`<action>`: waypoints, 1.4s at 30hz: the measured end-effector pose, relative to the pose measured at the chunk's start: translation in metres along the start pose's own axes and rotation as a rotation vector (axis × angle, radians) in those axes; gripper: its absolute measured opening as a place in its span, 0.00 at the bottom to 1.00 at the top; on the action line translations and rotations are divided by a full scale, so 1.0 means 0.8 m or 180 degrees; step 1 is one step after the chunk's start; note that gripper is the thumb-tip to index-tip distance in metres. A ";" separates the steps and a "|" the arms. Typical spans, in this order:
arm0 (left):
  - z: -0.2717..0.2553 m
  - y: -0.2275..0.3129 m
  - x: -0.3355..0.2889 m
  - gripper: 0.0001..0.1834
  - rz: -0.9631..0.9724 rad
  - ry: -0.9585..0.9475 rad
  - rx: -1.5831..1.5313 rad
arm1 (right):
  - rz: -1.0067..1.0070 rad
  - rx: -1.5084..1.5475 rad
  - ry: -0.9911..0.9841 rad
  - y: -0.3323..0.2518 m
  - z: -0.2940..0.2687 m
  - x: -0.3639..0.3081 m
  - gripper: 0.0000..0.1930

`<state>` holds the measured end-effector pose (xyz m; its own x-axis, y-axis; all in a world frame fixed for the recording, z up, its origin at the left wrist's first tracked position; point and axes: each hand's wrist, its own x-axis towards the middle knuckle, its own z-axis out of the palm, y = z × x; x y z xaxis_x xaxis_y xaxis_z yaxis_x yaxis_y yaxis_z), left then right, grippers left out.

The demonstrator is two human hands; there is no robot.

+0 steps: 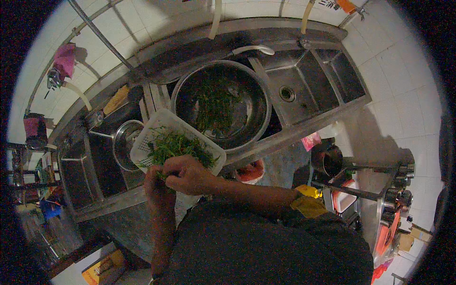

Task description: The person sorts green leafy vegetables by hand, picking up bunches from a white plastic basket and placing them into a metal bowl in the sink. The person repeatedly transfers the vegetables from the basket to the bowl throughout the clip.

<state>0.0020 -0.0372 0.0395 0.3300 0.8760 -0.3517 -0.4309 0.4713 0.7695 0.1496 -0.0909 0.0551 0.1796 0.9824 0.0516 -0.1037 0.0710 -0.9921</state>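
A white perforated basket (142, 141) rests tilted at the sink edge, holding a heap of leafy greens (183, 146). Over its near rim, my left hand (157, 184) and my right hand (187, 175) meet with bent fingers, closed. A bit of green stem shows between them, and the fingertips are partly hidden. Behind the basket stands a large round metal basin (269, 102), with more dark greens (213, 104) lying in it.
Left of the basket, a metal strainer (116, 147) sits in a sink. Another steel sink (304, 88) with a drain is at right; a white spray nozzle (254, 49) lies behind the basin. A rack (365, 194) with pots stands right. A red-and-white container (250, 172) sits below the counter.
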 end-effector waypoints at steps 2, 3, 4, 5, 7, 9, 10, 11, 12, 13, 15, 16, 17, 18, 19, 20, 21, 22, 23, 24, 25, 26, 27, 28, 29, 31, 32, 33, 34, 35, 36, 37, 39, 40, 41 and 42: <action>-0.016 0.003 0.013 0.11 -0.0012 -0.0391 0.0163 | -0.0227 -0.0286 -0.0086 0.005 0.000 0.002 0.09; -0.029 0.012 0.022 0.11 0.0295 -0.0872 -0.0233 | -0.0337 -0.0430 -0.0126 0.007 -0.002 0.003 0.09; -0.044 0.023 0.035 0.11 0.0597 -0.1350 -0.0632 | -0.0122 -0.0364 0.0012 0.009 -0.004 0.003 0.09; -0.061 0.037 0.043 0.11 0.0827 -0.1258 -0.0589 | 0.0098 -0.0301 0.0157 0.010 -0.008 0.005 0.10; -0.089 0.065 0.057 0.14 0.1212 -0.0490 -0.0047 | 0.0447 -0.0450 0.0264 0.012 -0.015 0.007 0.11; -0.102 0.075 0.058 0.18 0.1310 0.0403 0.0964 | 0.0719 -0.0848 0.0150 0.013 -0.022 0.011 0.12; -0.102 0.077 0.059 0.20 0.1258 0.0614 0.1479 | 0.0482 -0.0956 -0.0005 0.015 -0.024 0.014 0.14; -0.099 0.075 0.056 0.21 0.1083 0.0486 0.2057 | 0.0239 -0.1055 -0.0160 0.018 -0.029 0.017 0.15; -0.094 0.070 0.054 0.22 0.0939 0.0331 0.2640 | 0.0135 -0.1128 -0.0041 0.023 -0.036 0.021 0.16; -0.088 0.068 0.055 0.23 0.0645 -0.0176 0.3267 | 0.0034 -0.1203 0.0080 0.031 -0.043 0.025 0.17; -0.081 0.060 0.056 0.22 0.0509 -0.0618 0.3573 | 0.0227 -0.1230 0.0735 0.056 -0.082 0.032 0.19; -0.081 0.052 0.056 0.21 0.0679 -0.0538 0.3276 | 0.0378 -0.1178 0.0997 0.075 -0.108 0.037 0.20; -0.085 0.049 0.055 0.20 0.0846 -0.0451 0.2973 | 0.0647 -0.1022 0.1117 0.097 -0.145 0.042 0.20; -0.093 0.047 0.053 0.20 0.0839 -0.0392 0.3019 | 0.1088 -0.1284 0.1322 0.123 -0.179 0.046 0.20; -0.102 0.047 0.049 0.19 0.0838 -0.0320 0.3069 | 0.1292 -0.1502 0.1502 0.153 -0.213 0.050 0.19; -0.112 0.047 0.044 0.19 0.0838 -0.0244 0.3121 | 0.1476 -0.1468 0.1795 0.187 -0.244 0.052 0.18; -0.120 0.049 0.039 0.19 0.0729 -0.0259 0.3076 | 0.1431 -0.1385 0.2076 0.226 -0.269 0.056 0.18; -0.127 0.050 0.034 0.19 0.0616 -0.0274 0.3035 | 0.1545 -0.1940 0.1903 0.266 -0.293 0.066 0.17; -0.130 0.051 0.028 0.19 0.0498 -0.0290 0.2997 | 0.1649 -0.2490 0.1718 0.306 -0.314 0.075 0.17; -0.130 0.048 0.017 0.19 0.0550 -0.0226 0.2905 | 0.1737 -0.3035 0.1525 0.344 -0.332 0.082 0.17; -0.127 0.045 0.005 0.19 0.0597 -0.0162 0.2813 | 0.1697 -0.3090 0.1520 0.381 -0.342 0.088 0.17; -0.122 0.041 -0.005 0.19 0.0645 -0.0098 0.2719 | 0.1658 -0.3146 0.1514 0.415 -0.350 0.095 0.18; -0.116 0.038 -0.014 0.19 0.0633 0.0026 0.2734 | 0.1618 -0.3203 0.1507 0.442 -0.355 0.103 0.18; -0.111 0.036 -0.024 0.19 0.0620 0.0154 0.2745 | 0.1656 -0.3575 0.1284 0.461 -0.358 0.112 0.18; -0.107 0.035 -0.031 0.19 0.0604 0.0279 0.2754 | 0.1687 -0.3947 0.1056 0.470 -0.359 0.119 0.18; -0.103 0.035 -0.035 0.18 0.0597 0.0316 0.2675 | 0.1848 -0.3938 0.1145 0.462 -0.354 0.123 0.19; -0.103 0.035 -0.034 0.18 0.0606 0.0315 0.2627 | 0.1976 -0.3549 0.1470 0.445 -0.352 0.123 0.20; -0.105 0.036 -0.030 0.18 0.0553 0.0379 0.2607 | 0.2087 -0.3160 0.1794 0.419 -0.351 0.120 0.21; -0.107 0.036 -0.025 0.18 0.0501 0.0435 0.2579 | 0.1989 -0.2580 0.1931 0.388 -0.348 0.111 0.20; -0.109 0.036 -0.021 0.18 0.0442 0.0486 0.2547 | 0.1882 -0.2005 0.2056 0.354 -0.343 0.097 0.19; -0.109 0.035 -0.016 0.18 0.0516 0.0450 0.2339 | 0.1490 -0.1421 0.2097 0.320 -0.337 0.089 0.19; -0.108 0.035 -0.013 0.18 0.0595 0.0405 0.2132 | 0.1189 -0.1048 0.2187 0.289 -0.328 0.087 0.17; -0.099 0.034 -0.006 0.17 0.0667 0.0358 0.1924 | 0.1311 -0.0095 0.2129 0.228 -0.323 0.068 0.15; -0.092 0.035 -0.005 0.16 0.0676 0.0364 0.1920 | 0.1313 0.0333 0.2088 0.200 -0.317 0.059 0.14; -0.083 0.037 -0.002 0.16 0.0686 0.0384 0.1922 | 0.1286 0.0691 0.2032 0.174 -0.306 0.051 0.13; -0.073 0.039 0.003 0.16 0.0606 0.0207 0.1892 | 0.1260 0.1037 0.1949 0.148 -0.293 0.041 0.12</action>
<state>-0.0593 -0.0144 0.0316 0.2337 0.9522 -0.1965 0.0697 0.1852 0.9802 0.3728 -0.0905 -0.0872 0.5654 0.6824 -0.4634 -0.5358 -0.1234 -0.8353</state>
